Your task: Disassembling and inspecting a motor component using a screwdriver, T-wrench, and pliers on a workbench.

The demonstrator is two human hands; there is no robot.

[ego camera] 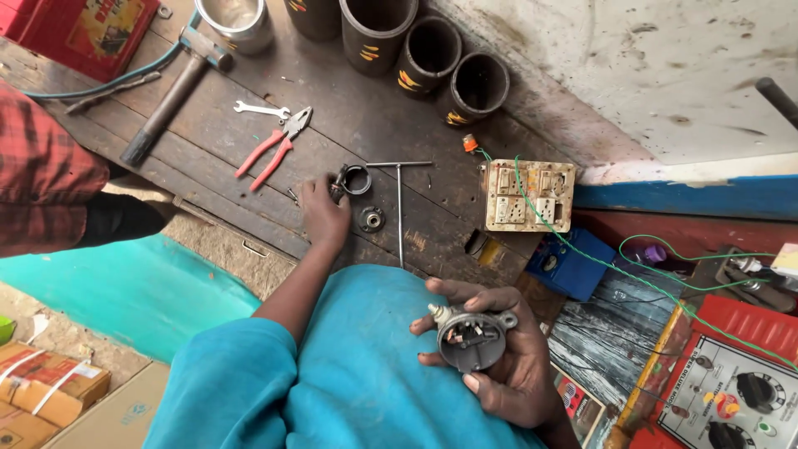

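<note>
Red printed box (87,33) at far-left end of tabletop (249,108). Taped brown cartons (46,391) on the floor below it. Red-framed grey dial panel (731,399) off its right end.

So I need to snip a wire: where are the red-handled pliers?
The red-handled pliers lie upper left on the wooden bench, beside the small spanner.

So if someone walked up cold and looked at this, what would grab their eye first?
Probably the right hand low in the middle, cupping a round grey metal part with small fittings inside, over a bright teal garment. Next, the left hand reaching onto the dark wooden bench toward a metal ring, with red-handled pliers just left of it. A worn switch board trailing green wire sits to the right.
</note>
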